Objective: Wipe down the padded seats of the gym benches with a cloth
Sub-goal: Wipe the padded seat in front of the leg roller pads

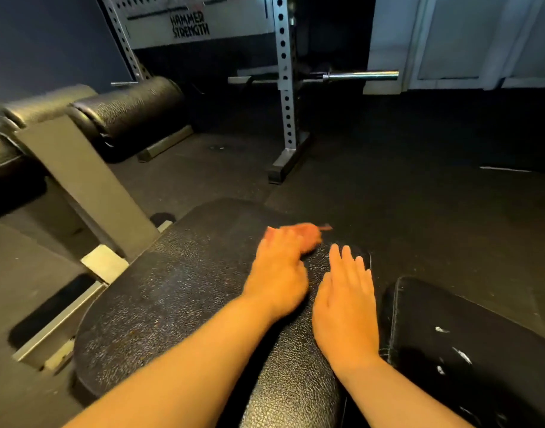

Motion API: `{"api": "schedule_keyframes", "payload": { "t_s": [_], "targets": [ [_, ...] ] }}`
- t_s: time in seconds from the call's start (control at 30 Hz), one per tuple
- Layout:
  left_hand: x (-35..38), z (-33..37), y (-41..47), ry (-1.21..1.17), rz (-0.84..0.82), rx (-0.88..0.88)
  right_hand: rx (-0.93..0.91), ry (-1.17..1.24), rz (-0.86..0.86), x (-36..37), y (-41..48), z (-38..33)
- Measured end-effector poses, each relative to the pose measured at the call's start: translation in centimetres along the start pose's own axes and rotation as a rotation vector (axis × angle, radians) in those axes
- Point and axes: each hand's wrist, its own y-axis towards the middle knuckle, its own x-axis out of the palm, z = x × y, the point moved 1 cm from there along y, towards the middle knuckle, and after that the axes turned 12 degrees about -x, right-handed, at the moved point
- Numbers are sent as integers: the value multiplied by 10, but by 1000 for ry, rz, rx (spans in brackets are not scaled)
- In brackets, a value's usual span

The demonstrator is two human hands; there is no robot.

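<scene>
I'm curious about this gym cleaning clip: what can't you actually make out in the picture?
Head view only:
- Left hand: fingertips motion-blurred; a reddish smear there may be the cloth, unclear.
- Padded seat: near end cut off by the bottom edge.
- Right hand: its underside is hidden, flat on the seat.

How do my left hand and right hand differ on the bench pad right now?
The left hand is motion-blurred and reaches further forward; the right hand is sharp. The left hand's fingers look bent, while the right hand's lie straight and flat. Both are over the black bench pad.
</scene>
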Motion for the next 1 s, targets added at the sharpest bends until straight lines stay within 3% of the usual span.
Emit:
{"api": "schedule_keyframes", "payload": {
  "t_s": [0.1,0.13,0.2,0.27,0.37,0.5,0.6,0.73,0.8,0.9,1.0],
  "targets": [
    [-15,16,-30,-397,-261,-57,-78,-31,-41,-4,1,-5],
    [-21,10,-41,-467,-274,-124,-150,-85,-85,-7,1,-9],
    [-35,-6,-64,-446,-183,-225,-358,-191,-160,-6,3,-17],
    [-40,-26,-85,-262,-74,-257,-469,-241,-243,-6,13,-20],
    [-46,-45,-103,-109,-14,-277,-376,-244,-309,-8,38,-9],
    [-52,-47,-104,-63,-2,-319,-32,-306,-196,-5,74,-4],
    [-59,-53,-100,102,25,-304,-151,-195,-158,10,67,-23],
    [-67,-68,-95,112,13,-329,-464,70,-316,-10,30,0],
    [-68,-67,-94,103,10,-328,-387,15,-330,-17,40,32],
    [-67,-63,-91,120,8,-341,-144,-36,-202,-17,58,31],
    [-71,-61,-87,111,24,-352,-257,35,-124,1,47,-11]
  ]
}}
